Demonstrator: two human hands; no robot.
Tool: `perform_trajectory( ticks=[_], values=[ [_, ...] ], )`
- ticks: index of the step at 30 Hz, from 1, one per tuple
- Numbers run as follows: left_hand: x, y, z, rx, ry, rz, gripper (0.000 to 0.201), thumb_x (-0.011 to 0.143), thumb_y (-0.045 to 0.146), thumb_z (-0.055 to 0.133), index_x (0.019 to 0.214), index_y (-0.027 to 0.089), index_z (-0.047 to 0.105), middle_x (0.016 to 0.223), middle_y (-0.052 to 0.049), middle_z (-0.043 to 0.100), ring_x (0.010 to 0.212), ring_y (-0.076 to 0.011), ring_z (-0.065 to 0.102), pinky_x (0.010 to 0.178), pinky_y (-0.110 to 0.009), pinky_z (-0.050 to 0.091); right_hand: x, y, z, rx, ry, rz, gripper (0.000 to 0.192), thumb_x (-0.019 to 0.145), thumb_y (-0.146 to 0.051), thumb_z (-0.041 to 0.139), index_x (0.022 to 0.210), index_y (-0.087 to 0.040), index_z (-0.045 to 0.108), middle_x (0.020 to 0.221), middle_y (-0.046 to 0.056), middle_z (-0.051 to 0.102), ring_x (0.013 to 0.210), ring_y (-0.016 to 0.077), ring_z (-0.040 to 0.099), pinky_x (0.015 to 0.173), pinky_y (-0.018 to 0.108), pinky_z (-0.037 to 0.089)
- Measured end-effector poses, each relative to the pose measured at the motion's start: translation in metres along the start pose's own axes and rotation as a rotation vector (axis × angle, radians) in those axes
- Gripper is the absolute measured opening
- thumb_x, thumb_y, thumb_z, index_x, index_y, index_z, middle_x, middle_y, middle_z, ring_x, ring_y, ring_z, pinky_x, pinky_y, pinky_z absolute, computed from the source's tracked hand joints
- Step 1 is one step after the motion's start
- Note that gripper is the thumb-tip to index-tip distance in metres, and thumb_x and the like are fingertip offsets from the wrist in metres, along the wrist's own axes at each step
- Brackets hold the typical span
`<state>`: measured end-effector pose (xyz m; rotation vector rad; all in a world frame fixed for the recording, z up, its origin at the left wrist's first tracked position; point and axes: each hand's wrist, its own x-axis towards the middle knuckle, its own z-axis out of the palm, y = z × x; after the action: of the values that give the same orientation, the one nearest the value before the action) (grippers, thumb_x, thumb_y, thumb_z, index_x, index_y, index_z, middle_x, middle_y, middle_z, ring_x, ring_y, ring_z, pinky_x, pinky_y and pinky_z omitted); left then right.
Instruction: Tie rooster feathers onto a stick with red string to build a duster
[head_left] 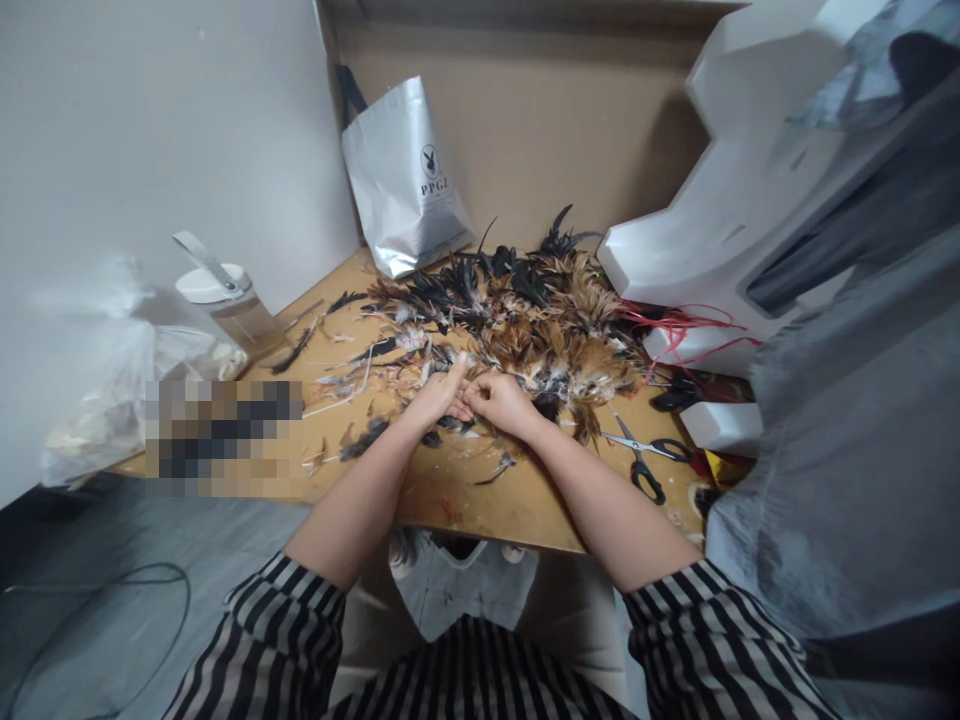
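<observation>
Both hands meet over the near side of a heap of brown and black feathers (pixel 525 340) on the wooden table. My left hand (pixel 445 393) has its thumb raised and its fingers curled toward the right hand. Against those fingers, my right hand (pixel 501 402) is closed in a pinch. Whatever lies between the fingertips is too small to make out. Loose dark feathers (pixel 367 438) lie on the tabletop left of the hands. Black-handled scissors (pixel 646 456) rest with blades apart to the right.
A silver bag (pixel 401 180) stands at the back. On the left are a lidded cup (pixel 240 310), a clear plastic bag (pixel 97 400) and a blurred patch. Red strings (pixel 686 325) hang by a white panel (pixel 720 180) at right, with grey cloth (pixel 862 430) beside it. The table's front edge (pixel 487 535) is near my body.
</observation>
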<state>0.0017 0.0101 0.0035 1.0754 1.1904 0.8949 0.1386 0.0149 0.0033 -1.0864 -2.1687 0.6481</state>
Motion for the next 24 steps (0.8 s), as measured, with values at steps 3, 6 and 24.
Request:
perform_trajectory(
  ticks=[3,6,24],
  values=[
    [-0.001,0.002,0.0,-0.057,0.007,-0.028,0.067,0.069,0.071,0.037,0.073,0.011,0.064,0.049,-0.009,0.061,0.041,-0.0151,0.056,0.044,-0.025,0.047,0.0,0.003,0.0,0.146,0.009,0.101,0.014,0.068,-0.022,0.054,0.063,-0.013,0.062,0.057,-0.001,0.057,0.052,0.0074,0.044,0.051,0.018,0.032],
    [0.0,0.002,-0.001,-0.128,-0.023,-0.017,0.058,0.072,0.065,0.043,0.077,0.01,0.062,0.052,-0.009,0.062,0.044,-0.0142,0.058,0.046,-0.024,0.048,0.002,0.008,0.001,0.27,0.049,0.188,0.016,0.066,-0.027,0.057,0.066,-0.012,0.063,0.055,-0.002,0.056,0.049,0.0068,0.042,0.049,0.018,0.032],
    [-0.001,0.001,-0.004,0.053,0.083,0.124,0.011,0.062,0.019,0.064,0.069,0.011,0.062,0.058,-0.002,0.063,0.042,-0.0056,0.048,0.037,-0.015,0.033,0.006,0.016,-0.004,0.666,0.132,0.367,0.021,0.061,-0.033,0.066,0.067,-0.012,0.063,0.048,-0.002,0.055,0.043,0.0069,0.044,0.044,0.02,0.035]
  ],
)
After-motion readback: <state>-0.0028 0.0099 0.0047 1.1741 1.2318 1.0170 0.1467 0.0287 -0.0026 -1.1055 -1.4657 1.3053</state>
